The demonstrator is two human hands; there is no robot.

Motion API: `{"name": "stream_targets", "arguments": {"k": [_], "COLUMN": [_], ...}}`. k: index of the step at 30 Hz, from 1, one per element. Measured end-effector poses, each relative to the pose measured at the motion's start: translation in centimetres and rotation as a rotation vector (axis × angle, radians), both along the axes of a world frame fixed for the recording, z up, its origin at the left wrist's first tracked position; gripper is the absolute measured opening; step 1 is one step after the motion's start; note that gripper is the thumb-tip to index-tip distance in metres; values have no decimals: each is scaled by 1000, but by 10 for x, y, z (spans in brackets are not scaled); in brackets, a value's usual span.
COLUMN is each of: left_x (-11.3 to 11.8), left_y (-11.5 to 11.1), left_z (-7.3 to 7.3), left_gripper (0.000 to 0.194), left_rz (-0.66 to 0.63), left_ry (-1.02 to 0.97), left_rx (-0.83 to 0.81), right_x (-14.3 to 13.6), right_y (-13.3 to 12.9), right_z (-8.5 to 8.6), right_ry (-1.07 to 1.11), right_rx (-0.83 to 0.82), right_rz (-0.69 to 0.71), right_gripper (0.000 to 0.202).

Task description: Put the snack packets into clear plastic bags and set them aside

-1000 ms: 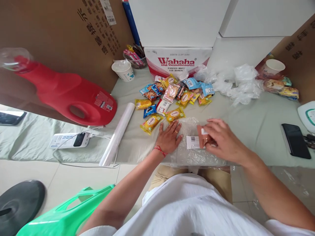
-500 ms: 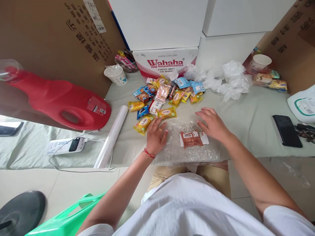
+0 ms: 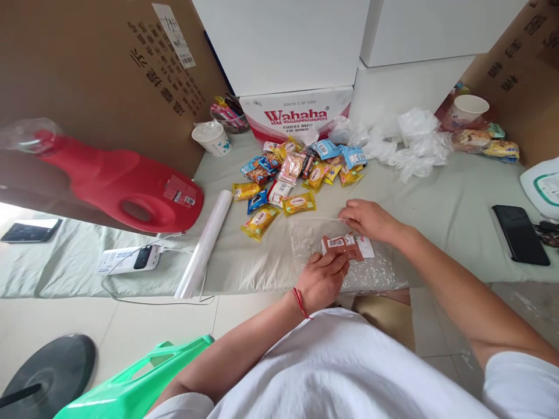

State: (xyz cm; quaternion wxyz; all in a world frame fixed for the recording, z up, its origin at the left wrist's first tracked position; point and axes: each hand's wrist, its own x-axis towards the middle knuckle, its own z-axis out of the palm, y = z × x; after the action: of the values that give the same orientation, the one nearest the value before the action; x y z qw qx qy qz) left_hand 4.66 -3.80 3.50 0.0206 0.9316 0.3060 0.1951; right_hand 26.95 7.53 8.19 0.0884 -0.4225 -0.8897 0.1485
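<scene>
Fabric of a white shirt (image 3: 332,361) filled the near middle, with a green plastic item (image 3: 144,378) to its left above the tiled floor (image 3: 166,320). The left hand (image 3: 323,281), a red cord (image 3: 299,300) at its wrist, reached over the near edge of the desk (image 3: 445,215). Its fingers lay close together on the near edge of a brown packet (image 3: 343,247); whether they gripped it I could not tell. That packet lay on a clear plastic sheet (image 3: 302,243), overlapping a white packet (image 3: 367,248) whose right end showed. Just beyond, the right hand (image 3: 369,220) had its fingers drawn narrow, pinching the sheet's far edge.

Left of the hands lay a white power bank (image 3: 126,259) and a film roll (image 3: 204,244); well to the right, a black phone (image 3: 520,234). Farther off were two yellow packets (image 3: 261,223) and a heap of wrapped snacks (image 3: 292,167), with crumpled clear bags (image 3: 406,142) to their right. A Wahaha box (image 3: 299,115) stood behind the heap, beneath a larger white box (image 3: 279,46).
</scene>
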Motion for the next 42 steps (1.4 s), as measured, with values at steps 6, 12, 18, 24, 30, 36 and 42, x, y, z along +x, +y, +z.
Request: {"name": "stream_targets", "arguments": {"k": [6, 12, 18, 24, 30, 36, 42], "left_x": [-10, -34, -16, -17, -11, -5, -6], "left_y": [-3, -36, -4, 34, 18, 22, 36], "left_z": [-19, -9, 30, -5, -12, 0, 15], "left_gripper": [31, 22, 34, 38, 43, 54, 54], "left_rz": [3, -82, -64, -147, -43, -88, -101], "left_ry": [52, -271, -230, 135, 101, 111, 91], "left_rx": [8, 81, 145, -13, -96, -201, -345], "right_x": [14, 10, 1, 34, 53, 21, 13], "right_y": [-79, -99, -100, -112, -176, -201, -163], "right_z": [-17, -46, -49, -51, -72, -98, -59], "right_ry": [4, 38, 5, 21, 204, 156, 371], "right_rx": [-9, -70, -1, 6, 190, 101, 128], "right_rz": [131, 70, 116, 71, -240, -151, -163], "right_gripper": [36, 39, 39, 49, 35, 53, 33]}}
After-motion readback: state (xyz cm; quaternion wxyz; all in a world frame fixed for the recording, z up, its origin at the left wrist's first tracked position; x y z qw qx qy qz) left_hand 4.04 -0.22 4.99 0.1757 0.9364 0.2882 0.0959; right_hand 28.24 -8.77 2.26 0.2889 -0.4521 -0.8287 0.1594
